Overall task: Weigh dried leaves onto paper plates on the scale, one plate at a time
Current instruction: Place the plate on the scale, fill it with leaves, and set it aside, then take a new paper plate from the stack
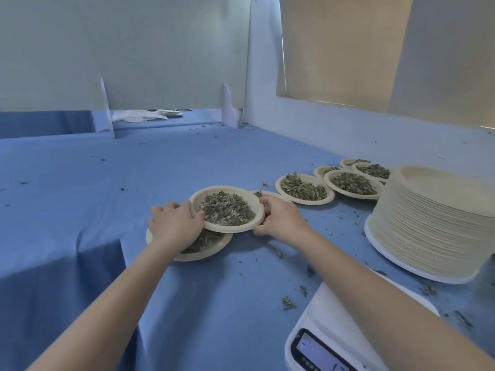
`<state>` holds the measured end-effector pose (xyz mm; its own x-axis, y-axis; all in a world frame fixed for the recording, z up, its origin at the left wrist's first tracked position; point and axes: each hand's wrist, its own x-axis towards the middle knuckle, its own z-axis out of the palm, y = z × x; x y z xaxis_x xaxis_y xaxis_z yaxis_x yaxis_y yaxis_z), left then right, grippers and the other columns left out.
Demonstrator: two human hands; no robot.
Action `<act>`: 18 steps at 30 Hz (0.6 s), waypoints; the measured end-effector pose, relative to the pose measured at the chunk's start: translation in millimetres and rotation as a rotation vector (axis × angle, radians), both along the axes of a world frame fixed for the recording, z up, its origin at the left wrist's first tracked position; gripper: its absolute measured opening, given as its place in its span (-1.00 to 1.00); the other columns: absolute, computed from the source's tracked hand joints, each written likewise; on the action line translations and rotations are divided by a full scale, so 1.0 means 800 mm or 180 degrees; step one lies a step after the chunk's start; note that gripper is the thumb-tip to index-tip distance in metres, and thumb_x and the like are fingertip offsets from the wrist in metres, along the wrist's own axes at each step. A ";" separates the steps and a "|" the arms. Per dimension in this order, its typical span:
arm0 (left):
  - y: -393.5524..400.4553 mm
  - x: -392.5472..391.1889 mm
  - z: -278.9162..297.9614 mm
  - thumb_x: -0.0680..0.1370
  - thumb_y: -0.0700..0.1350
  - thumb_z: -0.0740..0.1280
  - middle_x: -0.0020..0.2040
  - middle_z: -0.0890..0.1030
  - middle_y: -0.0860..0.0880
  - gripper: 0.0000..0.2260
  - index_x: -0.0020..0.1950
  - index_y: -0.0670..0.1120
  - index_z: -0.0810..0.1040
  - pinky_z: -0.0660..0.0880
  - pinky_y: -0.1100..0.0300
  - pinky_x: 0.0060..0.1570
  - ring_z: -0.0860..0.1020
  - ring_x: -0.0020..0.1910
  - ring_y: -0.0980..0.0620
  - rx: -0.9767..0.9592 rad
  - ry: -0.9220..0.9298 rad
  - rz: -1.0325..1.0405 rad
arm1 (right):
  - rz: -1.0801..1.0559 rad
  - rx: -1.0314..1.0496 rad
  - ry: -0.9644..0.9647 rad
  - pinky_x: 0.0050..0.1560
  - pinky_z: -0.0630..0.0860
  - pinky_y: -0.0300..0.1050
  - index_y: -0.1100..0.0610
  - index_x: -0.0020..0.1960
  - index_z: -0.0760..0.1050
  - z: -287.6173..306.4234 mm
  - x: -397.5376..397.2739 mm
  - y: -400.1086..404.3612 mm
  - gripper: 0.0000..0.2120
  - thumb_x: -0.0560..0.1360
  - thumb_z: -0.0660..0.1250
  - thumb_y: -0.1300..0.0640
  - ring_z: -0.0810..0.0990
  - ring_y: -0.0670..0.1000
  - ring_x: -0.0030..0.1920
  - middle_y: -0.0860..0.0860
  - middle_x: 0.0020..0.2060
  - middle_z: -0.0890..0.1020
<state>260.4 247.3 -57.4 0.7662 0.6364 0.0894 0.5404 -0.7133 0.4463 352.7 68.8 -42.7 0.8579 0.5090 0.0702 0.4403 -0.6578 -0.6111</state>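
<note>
A paper plate (250,227) heaped with dried leaves (227,208) is held just above the blue table, both hands on its rim. My left hand (175,223) grips the left edge, thumb over the rim. My right hand (281,219) pinches the right edge. Under my left hand lies another filled plate (214,250), partly hidden, and the held plate overlaps it. A third plate (263,194) peeks out behind the held one. The white scale (329,325) sits at the lower right with nothing on its pan; my right forearm crosses over it.
Several filled plates (305,187) line up to the right toward the wall. A tall stack of blank paper plates (434,220) stands at the right. Loose leaf bits (288,302) litter the blue cloth (107,196). White dividers and paper (142,116) stand at the back.
</note>
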 end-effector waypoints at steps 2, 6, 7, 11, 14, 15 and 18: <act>-0.003 -0.004 0.004 0.61 0.10 0.08 0.35 0.36 -0.11 -0.66 0.26 -0.04 0.43 0.20 -0.01 0.25 0.16 0.35 -0.18 -0.0018 -0.0072 0.0053 | 0.0022 -0.0078 -0.0027 0.16 0.48 -0.08 0.13 0.41 0.32 0.004 -0.003 -0.001 -0.26 0.30 0.54 0.20 0.55 0.07 0.13 0.08 0.20 0.56; -0.018 -0.017 0.016 0.59 0.02 0.17 0.38 0.31 -0.13 -0.61 0.39 -0.06 0.36 0.17 0.02 0.27 0.14 0.36 -0.15 -0.0065 -0.0617 0.0085 | 0.0089 -0.0039 -0.0163 0.15 0.45 -0.09 0.13 0.43 0.29 0.018 -0.020 -0.010 -0.24 0.31 0.54 0.21 0.48 0.02 0.02 0.05 0.15 0.53; -0.026 -0.021 0.020 0.58 -0.02 0.19 0.36 0.33 -0.14 -0.63 0.39 -0.06 0.38 0.17 0.03 0.27 0.15 0.35 -0.15 -0.0119 -0.0784 0.0011 | 0.0104 0.0014 -0.0202 0.12 0.44 -0.11 0.13 0.42 0.30 0.023 -0.026 -0.013 -0.25 0.31 0.54 0.21 0.44 -0.03 -0.02 0.03 0.10 0.52; -0.074 -0.030 0.038 0.54 -0.14 0.20 0.29 0.38 -0.12 -0.67 0.31 -0.03 0.45 0.18 0.08 0.26 0.19 0.32 -0.12 -0.0342 -0.1032 -0.0517 | 0.0126 0.0117 -0.0394 0.10 0.47 -0.09 0.12 0.39 0.32 0.044 -0.049 -0.033 -0.30 0.32 0.54 0.15 0.48 0.01 0.01 0.04 0.11 0.51; -0.120 -0.029 0.054 0.52 -0.17 0.22 0.29 0.41 -0.12 -0.67 0.29 -0.04 0.47 0.22 0.07 0.31 0.27 0.34 -0.15 -0.0399 -0.1095 -0.0922 | 0.0136 0.0120 -0.0462 0.02 0.40 -0.18 0.11 0.44 0.27 0.062 -0.062 -0.058 -0.27 0.36 0.51 0.14 0.50 0.06 0.14 0.07 0.25 0.46; -0.136 -0.028 0.059 0.52 -0.18 0.23 0.29 0.42 -0.12 -0.67 0.29 -0.05 0.48 0.24 0.05 0.32 0.30 0.32 -0.15 -0.0424 -0.1117 -0.1042 | 0.0153 0.0134 -0.0501 0.00 0.37 -0.21 0.11 0.44 0.27 0.068 -0.066 -0.069 -0.28 0.37 0.50 0.14 0.49 0.04 0.11 0.07 0.27 0.45; -0.184 -0.019 0.076 0.51 -0.18 0.24 0.26 0.42 -0.12 -0.67 0.28 -0.05 0.47 0.30 0.02 0.27 0.37 0.25 -0.15 -0.0448 -0.1153 -0.1362 | 0.0059 0.0078 -0.0729 0.02 0.34 -0.24 0.13 0.41 0.33 0.087 -0.074 -0.111 -0.37 0.39 0.46 0.15 0.50 0.05 0.09 0.08 0.24 0.50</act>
<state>245.5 99.9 3.1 0.8943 0.3014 0.3308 0.0120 -0.7551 0.6555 293.7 -19.9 26.5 0.8087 0.5201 0.2748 0.5812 -0.6346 -0.5094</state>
